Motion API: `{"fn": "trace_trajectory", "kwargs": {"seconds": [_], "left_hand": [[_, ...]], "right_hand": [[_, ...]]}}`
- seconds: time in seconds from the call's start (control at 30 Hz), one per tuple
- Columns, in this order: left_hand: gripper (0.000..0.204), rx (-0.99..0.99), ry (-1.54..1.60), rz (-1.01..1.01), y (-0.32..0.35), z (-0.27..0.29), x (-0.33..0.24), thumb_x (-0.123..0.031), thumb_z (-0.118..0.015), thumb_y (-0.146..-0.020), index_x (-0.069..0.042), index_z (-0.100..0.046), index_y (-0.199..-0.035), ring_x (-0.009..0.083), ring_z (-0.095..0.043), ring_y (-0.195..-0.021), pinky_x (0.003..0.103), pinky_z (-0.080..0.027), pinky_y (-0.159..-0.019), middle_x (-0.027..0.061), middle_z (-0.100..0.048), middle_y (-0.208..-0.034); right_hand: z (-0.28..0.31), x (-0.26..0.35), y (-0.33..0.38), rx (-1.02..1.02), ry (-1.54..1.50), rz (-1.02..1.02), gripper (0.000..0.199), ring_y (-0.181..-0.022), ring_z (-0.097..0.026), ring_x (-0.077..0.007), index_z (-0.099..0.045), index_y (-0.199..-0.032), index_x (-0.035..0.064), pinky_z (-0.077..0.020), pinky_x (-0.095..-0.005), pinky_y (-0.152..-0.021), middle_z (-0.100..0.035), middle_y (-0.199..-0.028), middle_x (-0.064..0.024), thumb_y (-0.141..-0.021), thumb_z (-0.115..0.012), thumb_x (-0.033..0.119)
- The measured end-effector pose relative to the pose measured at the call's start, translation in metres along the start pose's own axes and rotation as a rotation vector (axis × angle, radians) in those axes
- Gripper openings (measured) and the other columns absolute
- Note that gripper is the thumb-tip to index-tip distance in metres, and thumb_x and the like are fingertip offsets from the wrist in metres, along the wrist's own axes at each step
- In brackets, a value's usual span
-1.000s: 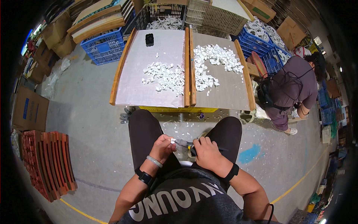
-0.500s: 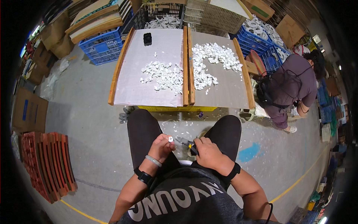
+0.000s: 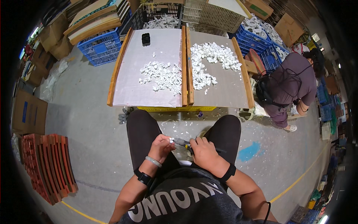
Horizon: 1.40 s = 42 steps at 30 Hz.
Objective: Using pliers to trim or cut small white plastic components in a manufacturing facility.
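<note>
Between the fingertips of my left hand (image 3: 161, 146) is a small white plastic part (image 3: 172, 140). My right hand (image 3: 204, 151) is wrapped round the yellow-and-black handles of a pair of cutting pliers (image 3: 181, 142). The jaws point left and meet the white part; whether they are closed on it I cannot tell. Both hands are above my lap, between my knees. Beyond my knees, a pile of similar white parts (image 3: 164, 76) lies on the left board (image 3: 130, 89), and another pile (image 3: 214, 54) lies on the right board (image 3: 227, 87).
A small black container (image 3: 145, 39) sits on the left board. Wooden rails (image 3: 184, 74) edge both boards. Behind stand a black crate (image 3: 136, 18) of white pieces and blue crates (image 3: 99, 48). Red stacked panels (image 3: 48, 166) are at left. A co-worker (image 3: 289, 80) bends down at right.
My right hand has shifted slightly left, bringing the plier jaws from just beside the white part to touching it. My left hand stays nearly in place.
</note>
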<state>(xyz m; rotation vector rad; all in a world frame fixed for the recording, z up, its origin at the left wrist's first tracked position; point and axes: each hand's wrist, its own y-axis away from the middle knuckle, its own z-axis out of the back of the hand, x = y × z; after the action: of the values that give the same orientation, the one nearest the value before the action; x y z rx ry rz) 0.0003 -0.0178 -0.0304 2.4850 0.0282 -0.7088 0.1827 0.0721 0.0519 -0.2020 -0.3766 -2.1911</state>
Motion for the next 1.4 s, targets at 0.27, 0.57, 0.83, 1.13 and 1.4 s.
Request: {"fn": "trace_trajectory", "kwargs": {"seconds": [0.27, 0.57, 0.83, 1.13, 1.4], "left_hand": [[0.002, -0.031, -0.083, 0.004, -0.004, 0.004, 0.003, -0.003, -0.051, -0.089, -0.005, -0.052, -0.089, 0.016, -0.06, -0.068, 0.028, -0.053, -0.069, 0.0084, -0.059, -0.081], [0.006, 0.0, 0.046, 0.023, 0.002, -0.002, -0.003, -0.005, -0.046, -0.091, -0.005, -0.051, -0.086, 0.0138, -0.055, -0.065, 0.026, -0.051, -0.064, 0.007, -0.056, -0.076], [0.005, 0.047, 0.057, 0.019, -0.001, 0.005, 0.0, -0.007, -0.047, -0.091, -0.006, -0.05, -0.088, 0.0147, -0.055, -0.067, 0.028, -0.05, -0.068, 0.0073, -0.057, -0.077], [0.008, 0.025, -0.06, 0.056, -0.002, -0.001, -0.001, -0.006, -0.056, -0.086, -0.005, -0.054, -0.093, 0.0193, -0.059, -0.075, 0.033, -0.05, -0.073, 0.0078, -0.06, -0.083], [0.017, 0.168, -0.278, 0.029, -0.006, 0.012, 0.009, -0.01, -0.061, -0.086, -0.001, -0.051, -0.096, 0.0233, -0.063, -0.084, 0.036, -0.052, -0.079, 0.0111, -0.059, -0.09]], "right_hand": [[-0.014, -0.015, -0.004, 0.071, -0.214, -0.01, 0.029, -0.083, -0.059, -0.0387, -0.055, -0.096, 0.0017, -0.0491, -0.0449, -0.072, -0.059, -0.088, -0.0203, -0.069, -0.059, 0.008], [0.002, -0.016, 0.003, 0.095, -0.332, -0.053, 0.036, -0.092, -0.056, -0.0406, -0.05, -0.102, -0.0018, -0.0478, -0.0457, -0.079, -0.057, -0.095, -0.022, -0.07, -0.059, 0.009], [0.002, -0.002, 0.005, 0.059, -0.242, -0.024, 0.036, -0.1, -0.052, -0.0387, -0.05, -0.104, -0.0009, -0.0469, -0.0475, -0.079, -0.052, -0.1, -0.0199, -0.07, -0.058, 0.009], [-0.021, -0.024, -0.011, 0.081, -0.674, -0.099, 0.022, -0.075, -0.062, -0.0326, -0.055, -0.095, -0.0004, -0.0476, -0.0393, -0.069, -0.062, -0.081, -0.0186, -0.075, -0.058, 0.007], [-0.055, -0.008, -0.061, 0.094, -1.168, -0.161, 0.011, -0.062, -0.054, -0.0086, -0.056, -0.095, 0.0037, -0.0454, -0.025, -0.055, -0.058, -0.074, -0.001, -0.085, -0.059, 0.008]]}}
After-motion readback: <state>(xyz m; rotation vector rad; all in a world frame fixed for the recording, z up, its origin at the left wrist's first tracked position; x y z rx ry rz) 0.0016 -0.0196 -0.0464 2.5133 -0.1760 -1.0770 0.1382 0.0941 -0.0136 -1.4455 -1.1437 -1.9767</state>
